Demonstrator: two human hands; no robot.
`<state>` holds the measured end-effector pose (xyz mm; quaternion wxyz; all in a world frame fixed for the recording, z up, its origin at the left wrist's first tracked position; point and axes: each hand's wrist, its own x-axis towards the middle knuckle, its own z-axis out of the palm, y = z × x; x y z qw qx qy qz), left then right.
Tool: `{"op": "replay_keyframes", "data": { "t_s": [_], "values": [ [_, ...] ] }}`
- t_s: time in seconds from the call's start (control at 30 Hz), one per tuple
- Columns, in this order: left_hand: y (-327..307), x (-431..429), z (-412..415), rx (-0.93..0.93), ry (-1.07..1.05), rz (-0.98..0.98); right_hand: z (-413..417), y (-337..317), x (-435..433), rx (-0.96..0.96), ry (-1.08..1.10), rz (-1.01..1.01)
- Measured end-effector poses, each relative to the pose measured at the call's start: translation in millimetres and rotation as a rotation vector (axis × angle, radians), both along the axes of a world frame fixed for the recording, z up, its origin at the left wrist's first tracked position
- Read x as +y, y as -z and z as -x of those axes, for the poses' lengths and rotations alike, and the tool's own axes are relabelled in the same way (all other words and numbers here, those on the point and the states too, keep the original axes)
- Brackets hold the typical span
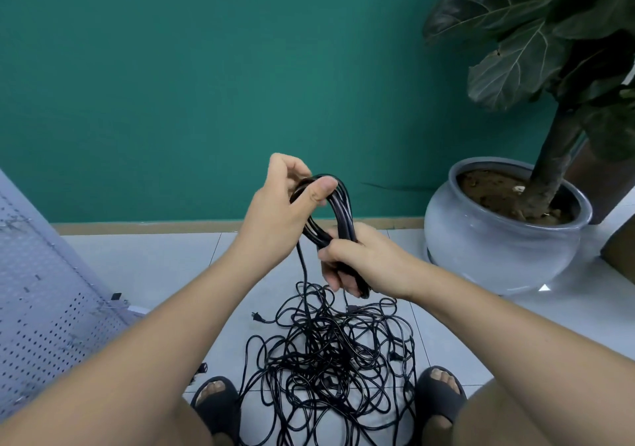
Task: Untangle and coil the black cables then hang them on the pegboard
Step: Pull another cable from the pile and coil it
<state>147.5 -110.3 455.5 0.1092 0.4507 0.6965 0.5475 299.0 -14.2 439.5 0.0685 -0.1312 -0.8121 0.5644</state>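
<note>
newbie: Feet in dark sandals point(216, 404) at the bottom edge, planted either side of the tangled pile point(330, 353) on the floor tiles point(165, 274). why stand right over it?

rigger: my guess is so the slack feeds straight up instead of dragging sideways. going left to right: the pegboard point(51, 308) leans at the far left, near enough to turn to once a bundle is ready. hanging hasn't started by the look of it

newbie: and the hands?

rigger: left hand point(281, 205) has the top of the coil point(338, 212), thumb pressed across the loops and fingers curled round behind. right hand point(360, 260) is just below it, wrapped tight round the lower part of the same bundle. so both are clenched on cable, nothing let go. top grip probably keeps the loops one size, bottom grip stops them springing apart

newbie: so it's nearly done?

rigger: nah, early I'd say. one strand point(302, 267) drops from the coil into the pile, and most of the cable sits knotted on the floor, with a plug point(256, 315) poking out on the pile's left side. that strand will likely snag as it gets pulled, so shake it loose first

newbie: anything in the way on the right?

rigger: just a grey pot point(494, 249) with a big-leaf plant point(515, 54), well apart from the cables
</note>
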Motion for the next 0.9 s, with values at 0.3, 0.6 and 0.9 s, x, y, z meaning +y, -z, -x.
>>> {"op": "replay_keyframes", "data": {
  "t_s": [0.3, 0.6, 0.9],
  "values": [
    [-3.8, 5.6, -4.3, -0.307, 0.035, -0.111, 19.3, 4.7, -0.8, -0.004, 0.125, -0.167],
    [-18.9, 13.0, 1.2, -0.606, 0.148, -0.189, 41.2, -0.8, -8.3, -0.031, 0.196, -0.263],
    [-30.7, 15.9, 12.9, -0.576, 0.071, -0.301, 49.7, -0.7, -11.7, 0.062, 0.173, -0.108]
  ]
}}
